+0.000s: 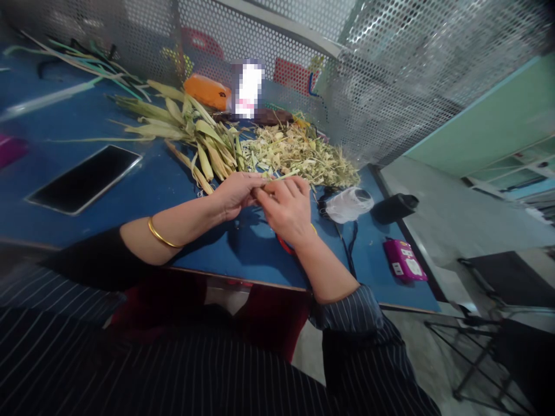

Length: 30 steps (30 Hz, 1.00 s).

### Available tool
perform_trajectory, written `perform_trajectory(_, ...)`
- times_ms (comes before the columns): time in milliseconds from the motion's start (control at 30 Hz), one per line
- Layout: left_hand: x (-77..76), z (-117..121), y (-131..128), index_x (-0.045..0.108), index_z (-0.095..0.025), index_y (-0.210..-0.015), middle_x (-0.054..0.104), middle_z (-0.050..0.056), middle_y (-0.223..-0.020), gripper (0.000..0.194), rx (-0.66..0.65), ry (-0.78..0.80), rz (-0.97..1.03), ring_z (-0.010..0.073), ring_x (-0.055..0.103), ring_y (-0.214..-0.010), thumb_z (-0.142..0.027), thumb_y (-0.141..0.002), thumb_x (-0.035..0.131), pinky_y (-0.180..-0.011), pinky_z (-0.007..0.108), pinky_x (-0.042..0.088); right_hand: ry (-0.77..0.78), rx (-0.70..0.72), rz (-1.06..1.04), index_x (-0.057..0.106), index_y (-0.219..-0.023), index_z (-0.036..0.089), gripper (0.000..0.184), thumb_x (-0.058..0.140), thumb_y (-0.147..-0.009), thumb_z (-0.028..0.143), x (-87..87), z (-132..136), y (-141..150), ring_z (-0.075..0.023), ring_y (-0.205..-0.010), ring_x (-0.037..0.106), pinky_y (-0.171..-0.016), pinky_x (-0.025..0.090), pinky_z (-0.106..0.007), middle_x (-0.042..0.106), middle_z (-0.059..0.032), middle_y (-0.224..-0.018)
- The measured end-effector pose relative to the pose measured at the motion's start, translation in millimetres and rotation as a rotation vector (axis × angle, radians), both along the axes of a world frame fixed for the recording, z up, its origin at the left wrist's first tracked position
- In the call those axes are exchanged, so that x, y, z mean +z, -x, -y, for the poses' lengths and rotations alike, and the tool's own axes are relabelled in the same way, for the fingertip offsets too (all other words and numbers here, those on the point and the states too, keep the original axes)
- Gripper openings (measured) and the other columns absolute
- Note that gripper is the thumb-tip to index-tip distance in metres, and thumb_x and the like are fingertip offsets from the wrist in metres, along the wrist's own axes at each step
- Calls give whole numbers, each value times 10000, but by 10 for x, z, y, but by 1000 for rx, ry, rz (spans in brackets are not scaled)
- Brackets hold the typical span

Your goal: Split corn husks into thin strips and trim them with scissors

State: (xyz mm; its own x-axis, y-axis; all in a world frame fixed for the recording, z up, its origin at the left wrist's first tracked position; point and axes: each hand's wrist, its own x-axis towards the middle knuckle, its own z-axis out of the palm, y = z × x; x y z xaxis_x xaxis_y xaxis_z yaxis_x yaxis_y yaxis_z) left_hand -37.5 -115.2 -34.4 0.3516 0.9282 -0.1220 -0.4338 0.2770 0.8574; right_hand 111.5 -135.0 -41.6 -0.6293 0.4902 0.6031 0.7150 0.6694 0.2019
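Observation:
My left hand [237, 193] and my right hand [287, 207] meet over the near part of the blue table, fingers closed together. Between the fingertips is a pale green husk strip [289, 174], its end showing above my right hand; most of it is hidden by the fingers. Just beyond my left hand lies a bunch of long dried corn husks [203, 141]. A heap of pale, shredded dried plant bits [299, 151] spreads behind my right hand. Something red and yellow, perhaps scissor handles [285, 244], shows partly under my right wrist.
On the right stand a white thread spool [349, 204], a black spool [395, 208] and a purple packet [404, 260]. A phone [84, 179] lies at left. An orange packet [207, 92] sits at the back against a perforated metal screen [269, 34].

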Motion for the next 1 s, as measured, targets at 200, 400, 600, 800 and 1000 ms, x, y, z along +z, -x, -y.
perform_trajectory(200, -25, 0, -22, 666, -109, -735, 637, 27, -683, 68, -33, 10, 1, 72, 568, -585, -64, -695, 635, -511, 144, 448, 10, 45, 119, 637, -1034, 212, 259, 393, -955, 174, -45, 10, 63, -203, -931, 527, -971, 308, -405, 634, -71, -951)
perform_trajectory(400, 14, -1, 8, 690, -107, -874, 696, 62, -758, 124, -22, 49, -44, 108, 652, -627, -101, -768, 626, -629, 209, 544, 111, -73, -405, 630, -859, 212, 134, 510, -911, 242, -3, -33, 5, -189, -890, 571, -890, 384, -375, 642, -55, -891)
perform_trajectory(600, 24, -17, 35, 706, -109, -971, 720, 74, -770, 204, 28, -6, -148, 148, 702, -680, -167, -779, 665, -605, 210, 545, 550, -130, -941, 629, -746, 188, 81, 599, -790, 248, -66, -155, -38, -132, -674, 552, -658, 441, -273, 629, 6, -733)
perform_trajectory(800, 51, -14, 45, 707, -109, -929, 698, 54, -717, 192, 75, -10, -250, 115, 671, -609, -148, -742, 694, -509, 174, 485, 588, -108, -888, 638, -815, 186, 129, 572, -826, 296, -112, -181, -69, -133, -669, 550, -653, 452, -279, 640, -10, -760)
perform_trajectory(1000, 69, -132, 91, 637, -157, -709, 620, 15, -577, 64, 185, 152, -139, 103, 621, -583, -100, -717, 663, -417, 161, 369, 60, -9, -324, 611, -1109, 262, 229, 515, -903, 229, 81, -148, -148, -209, -993, 567, -855, 441, -372, 604, -81, -1110)
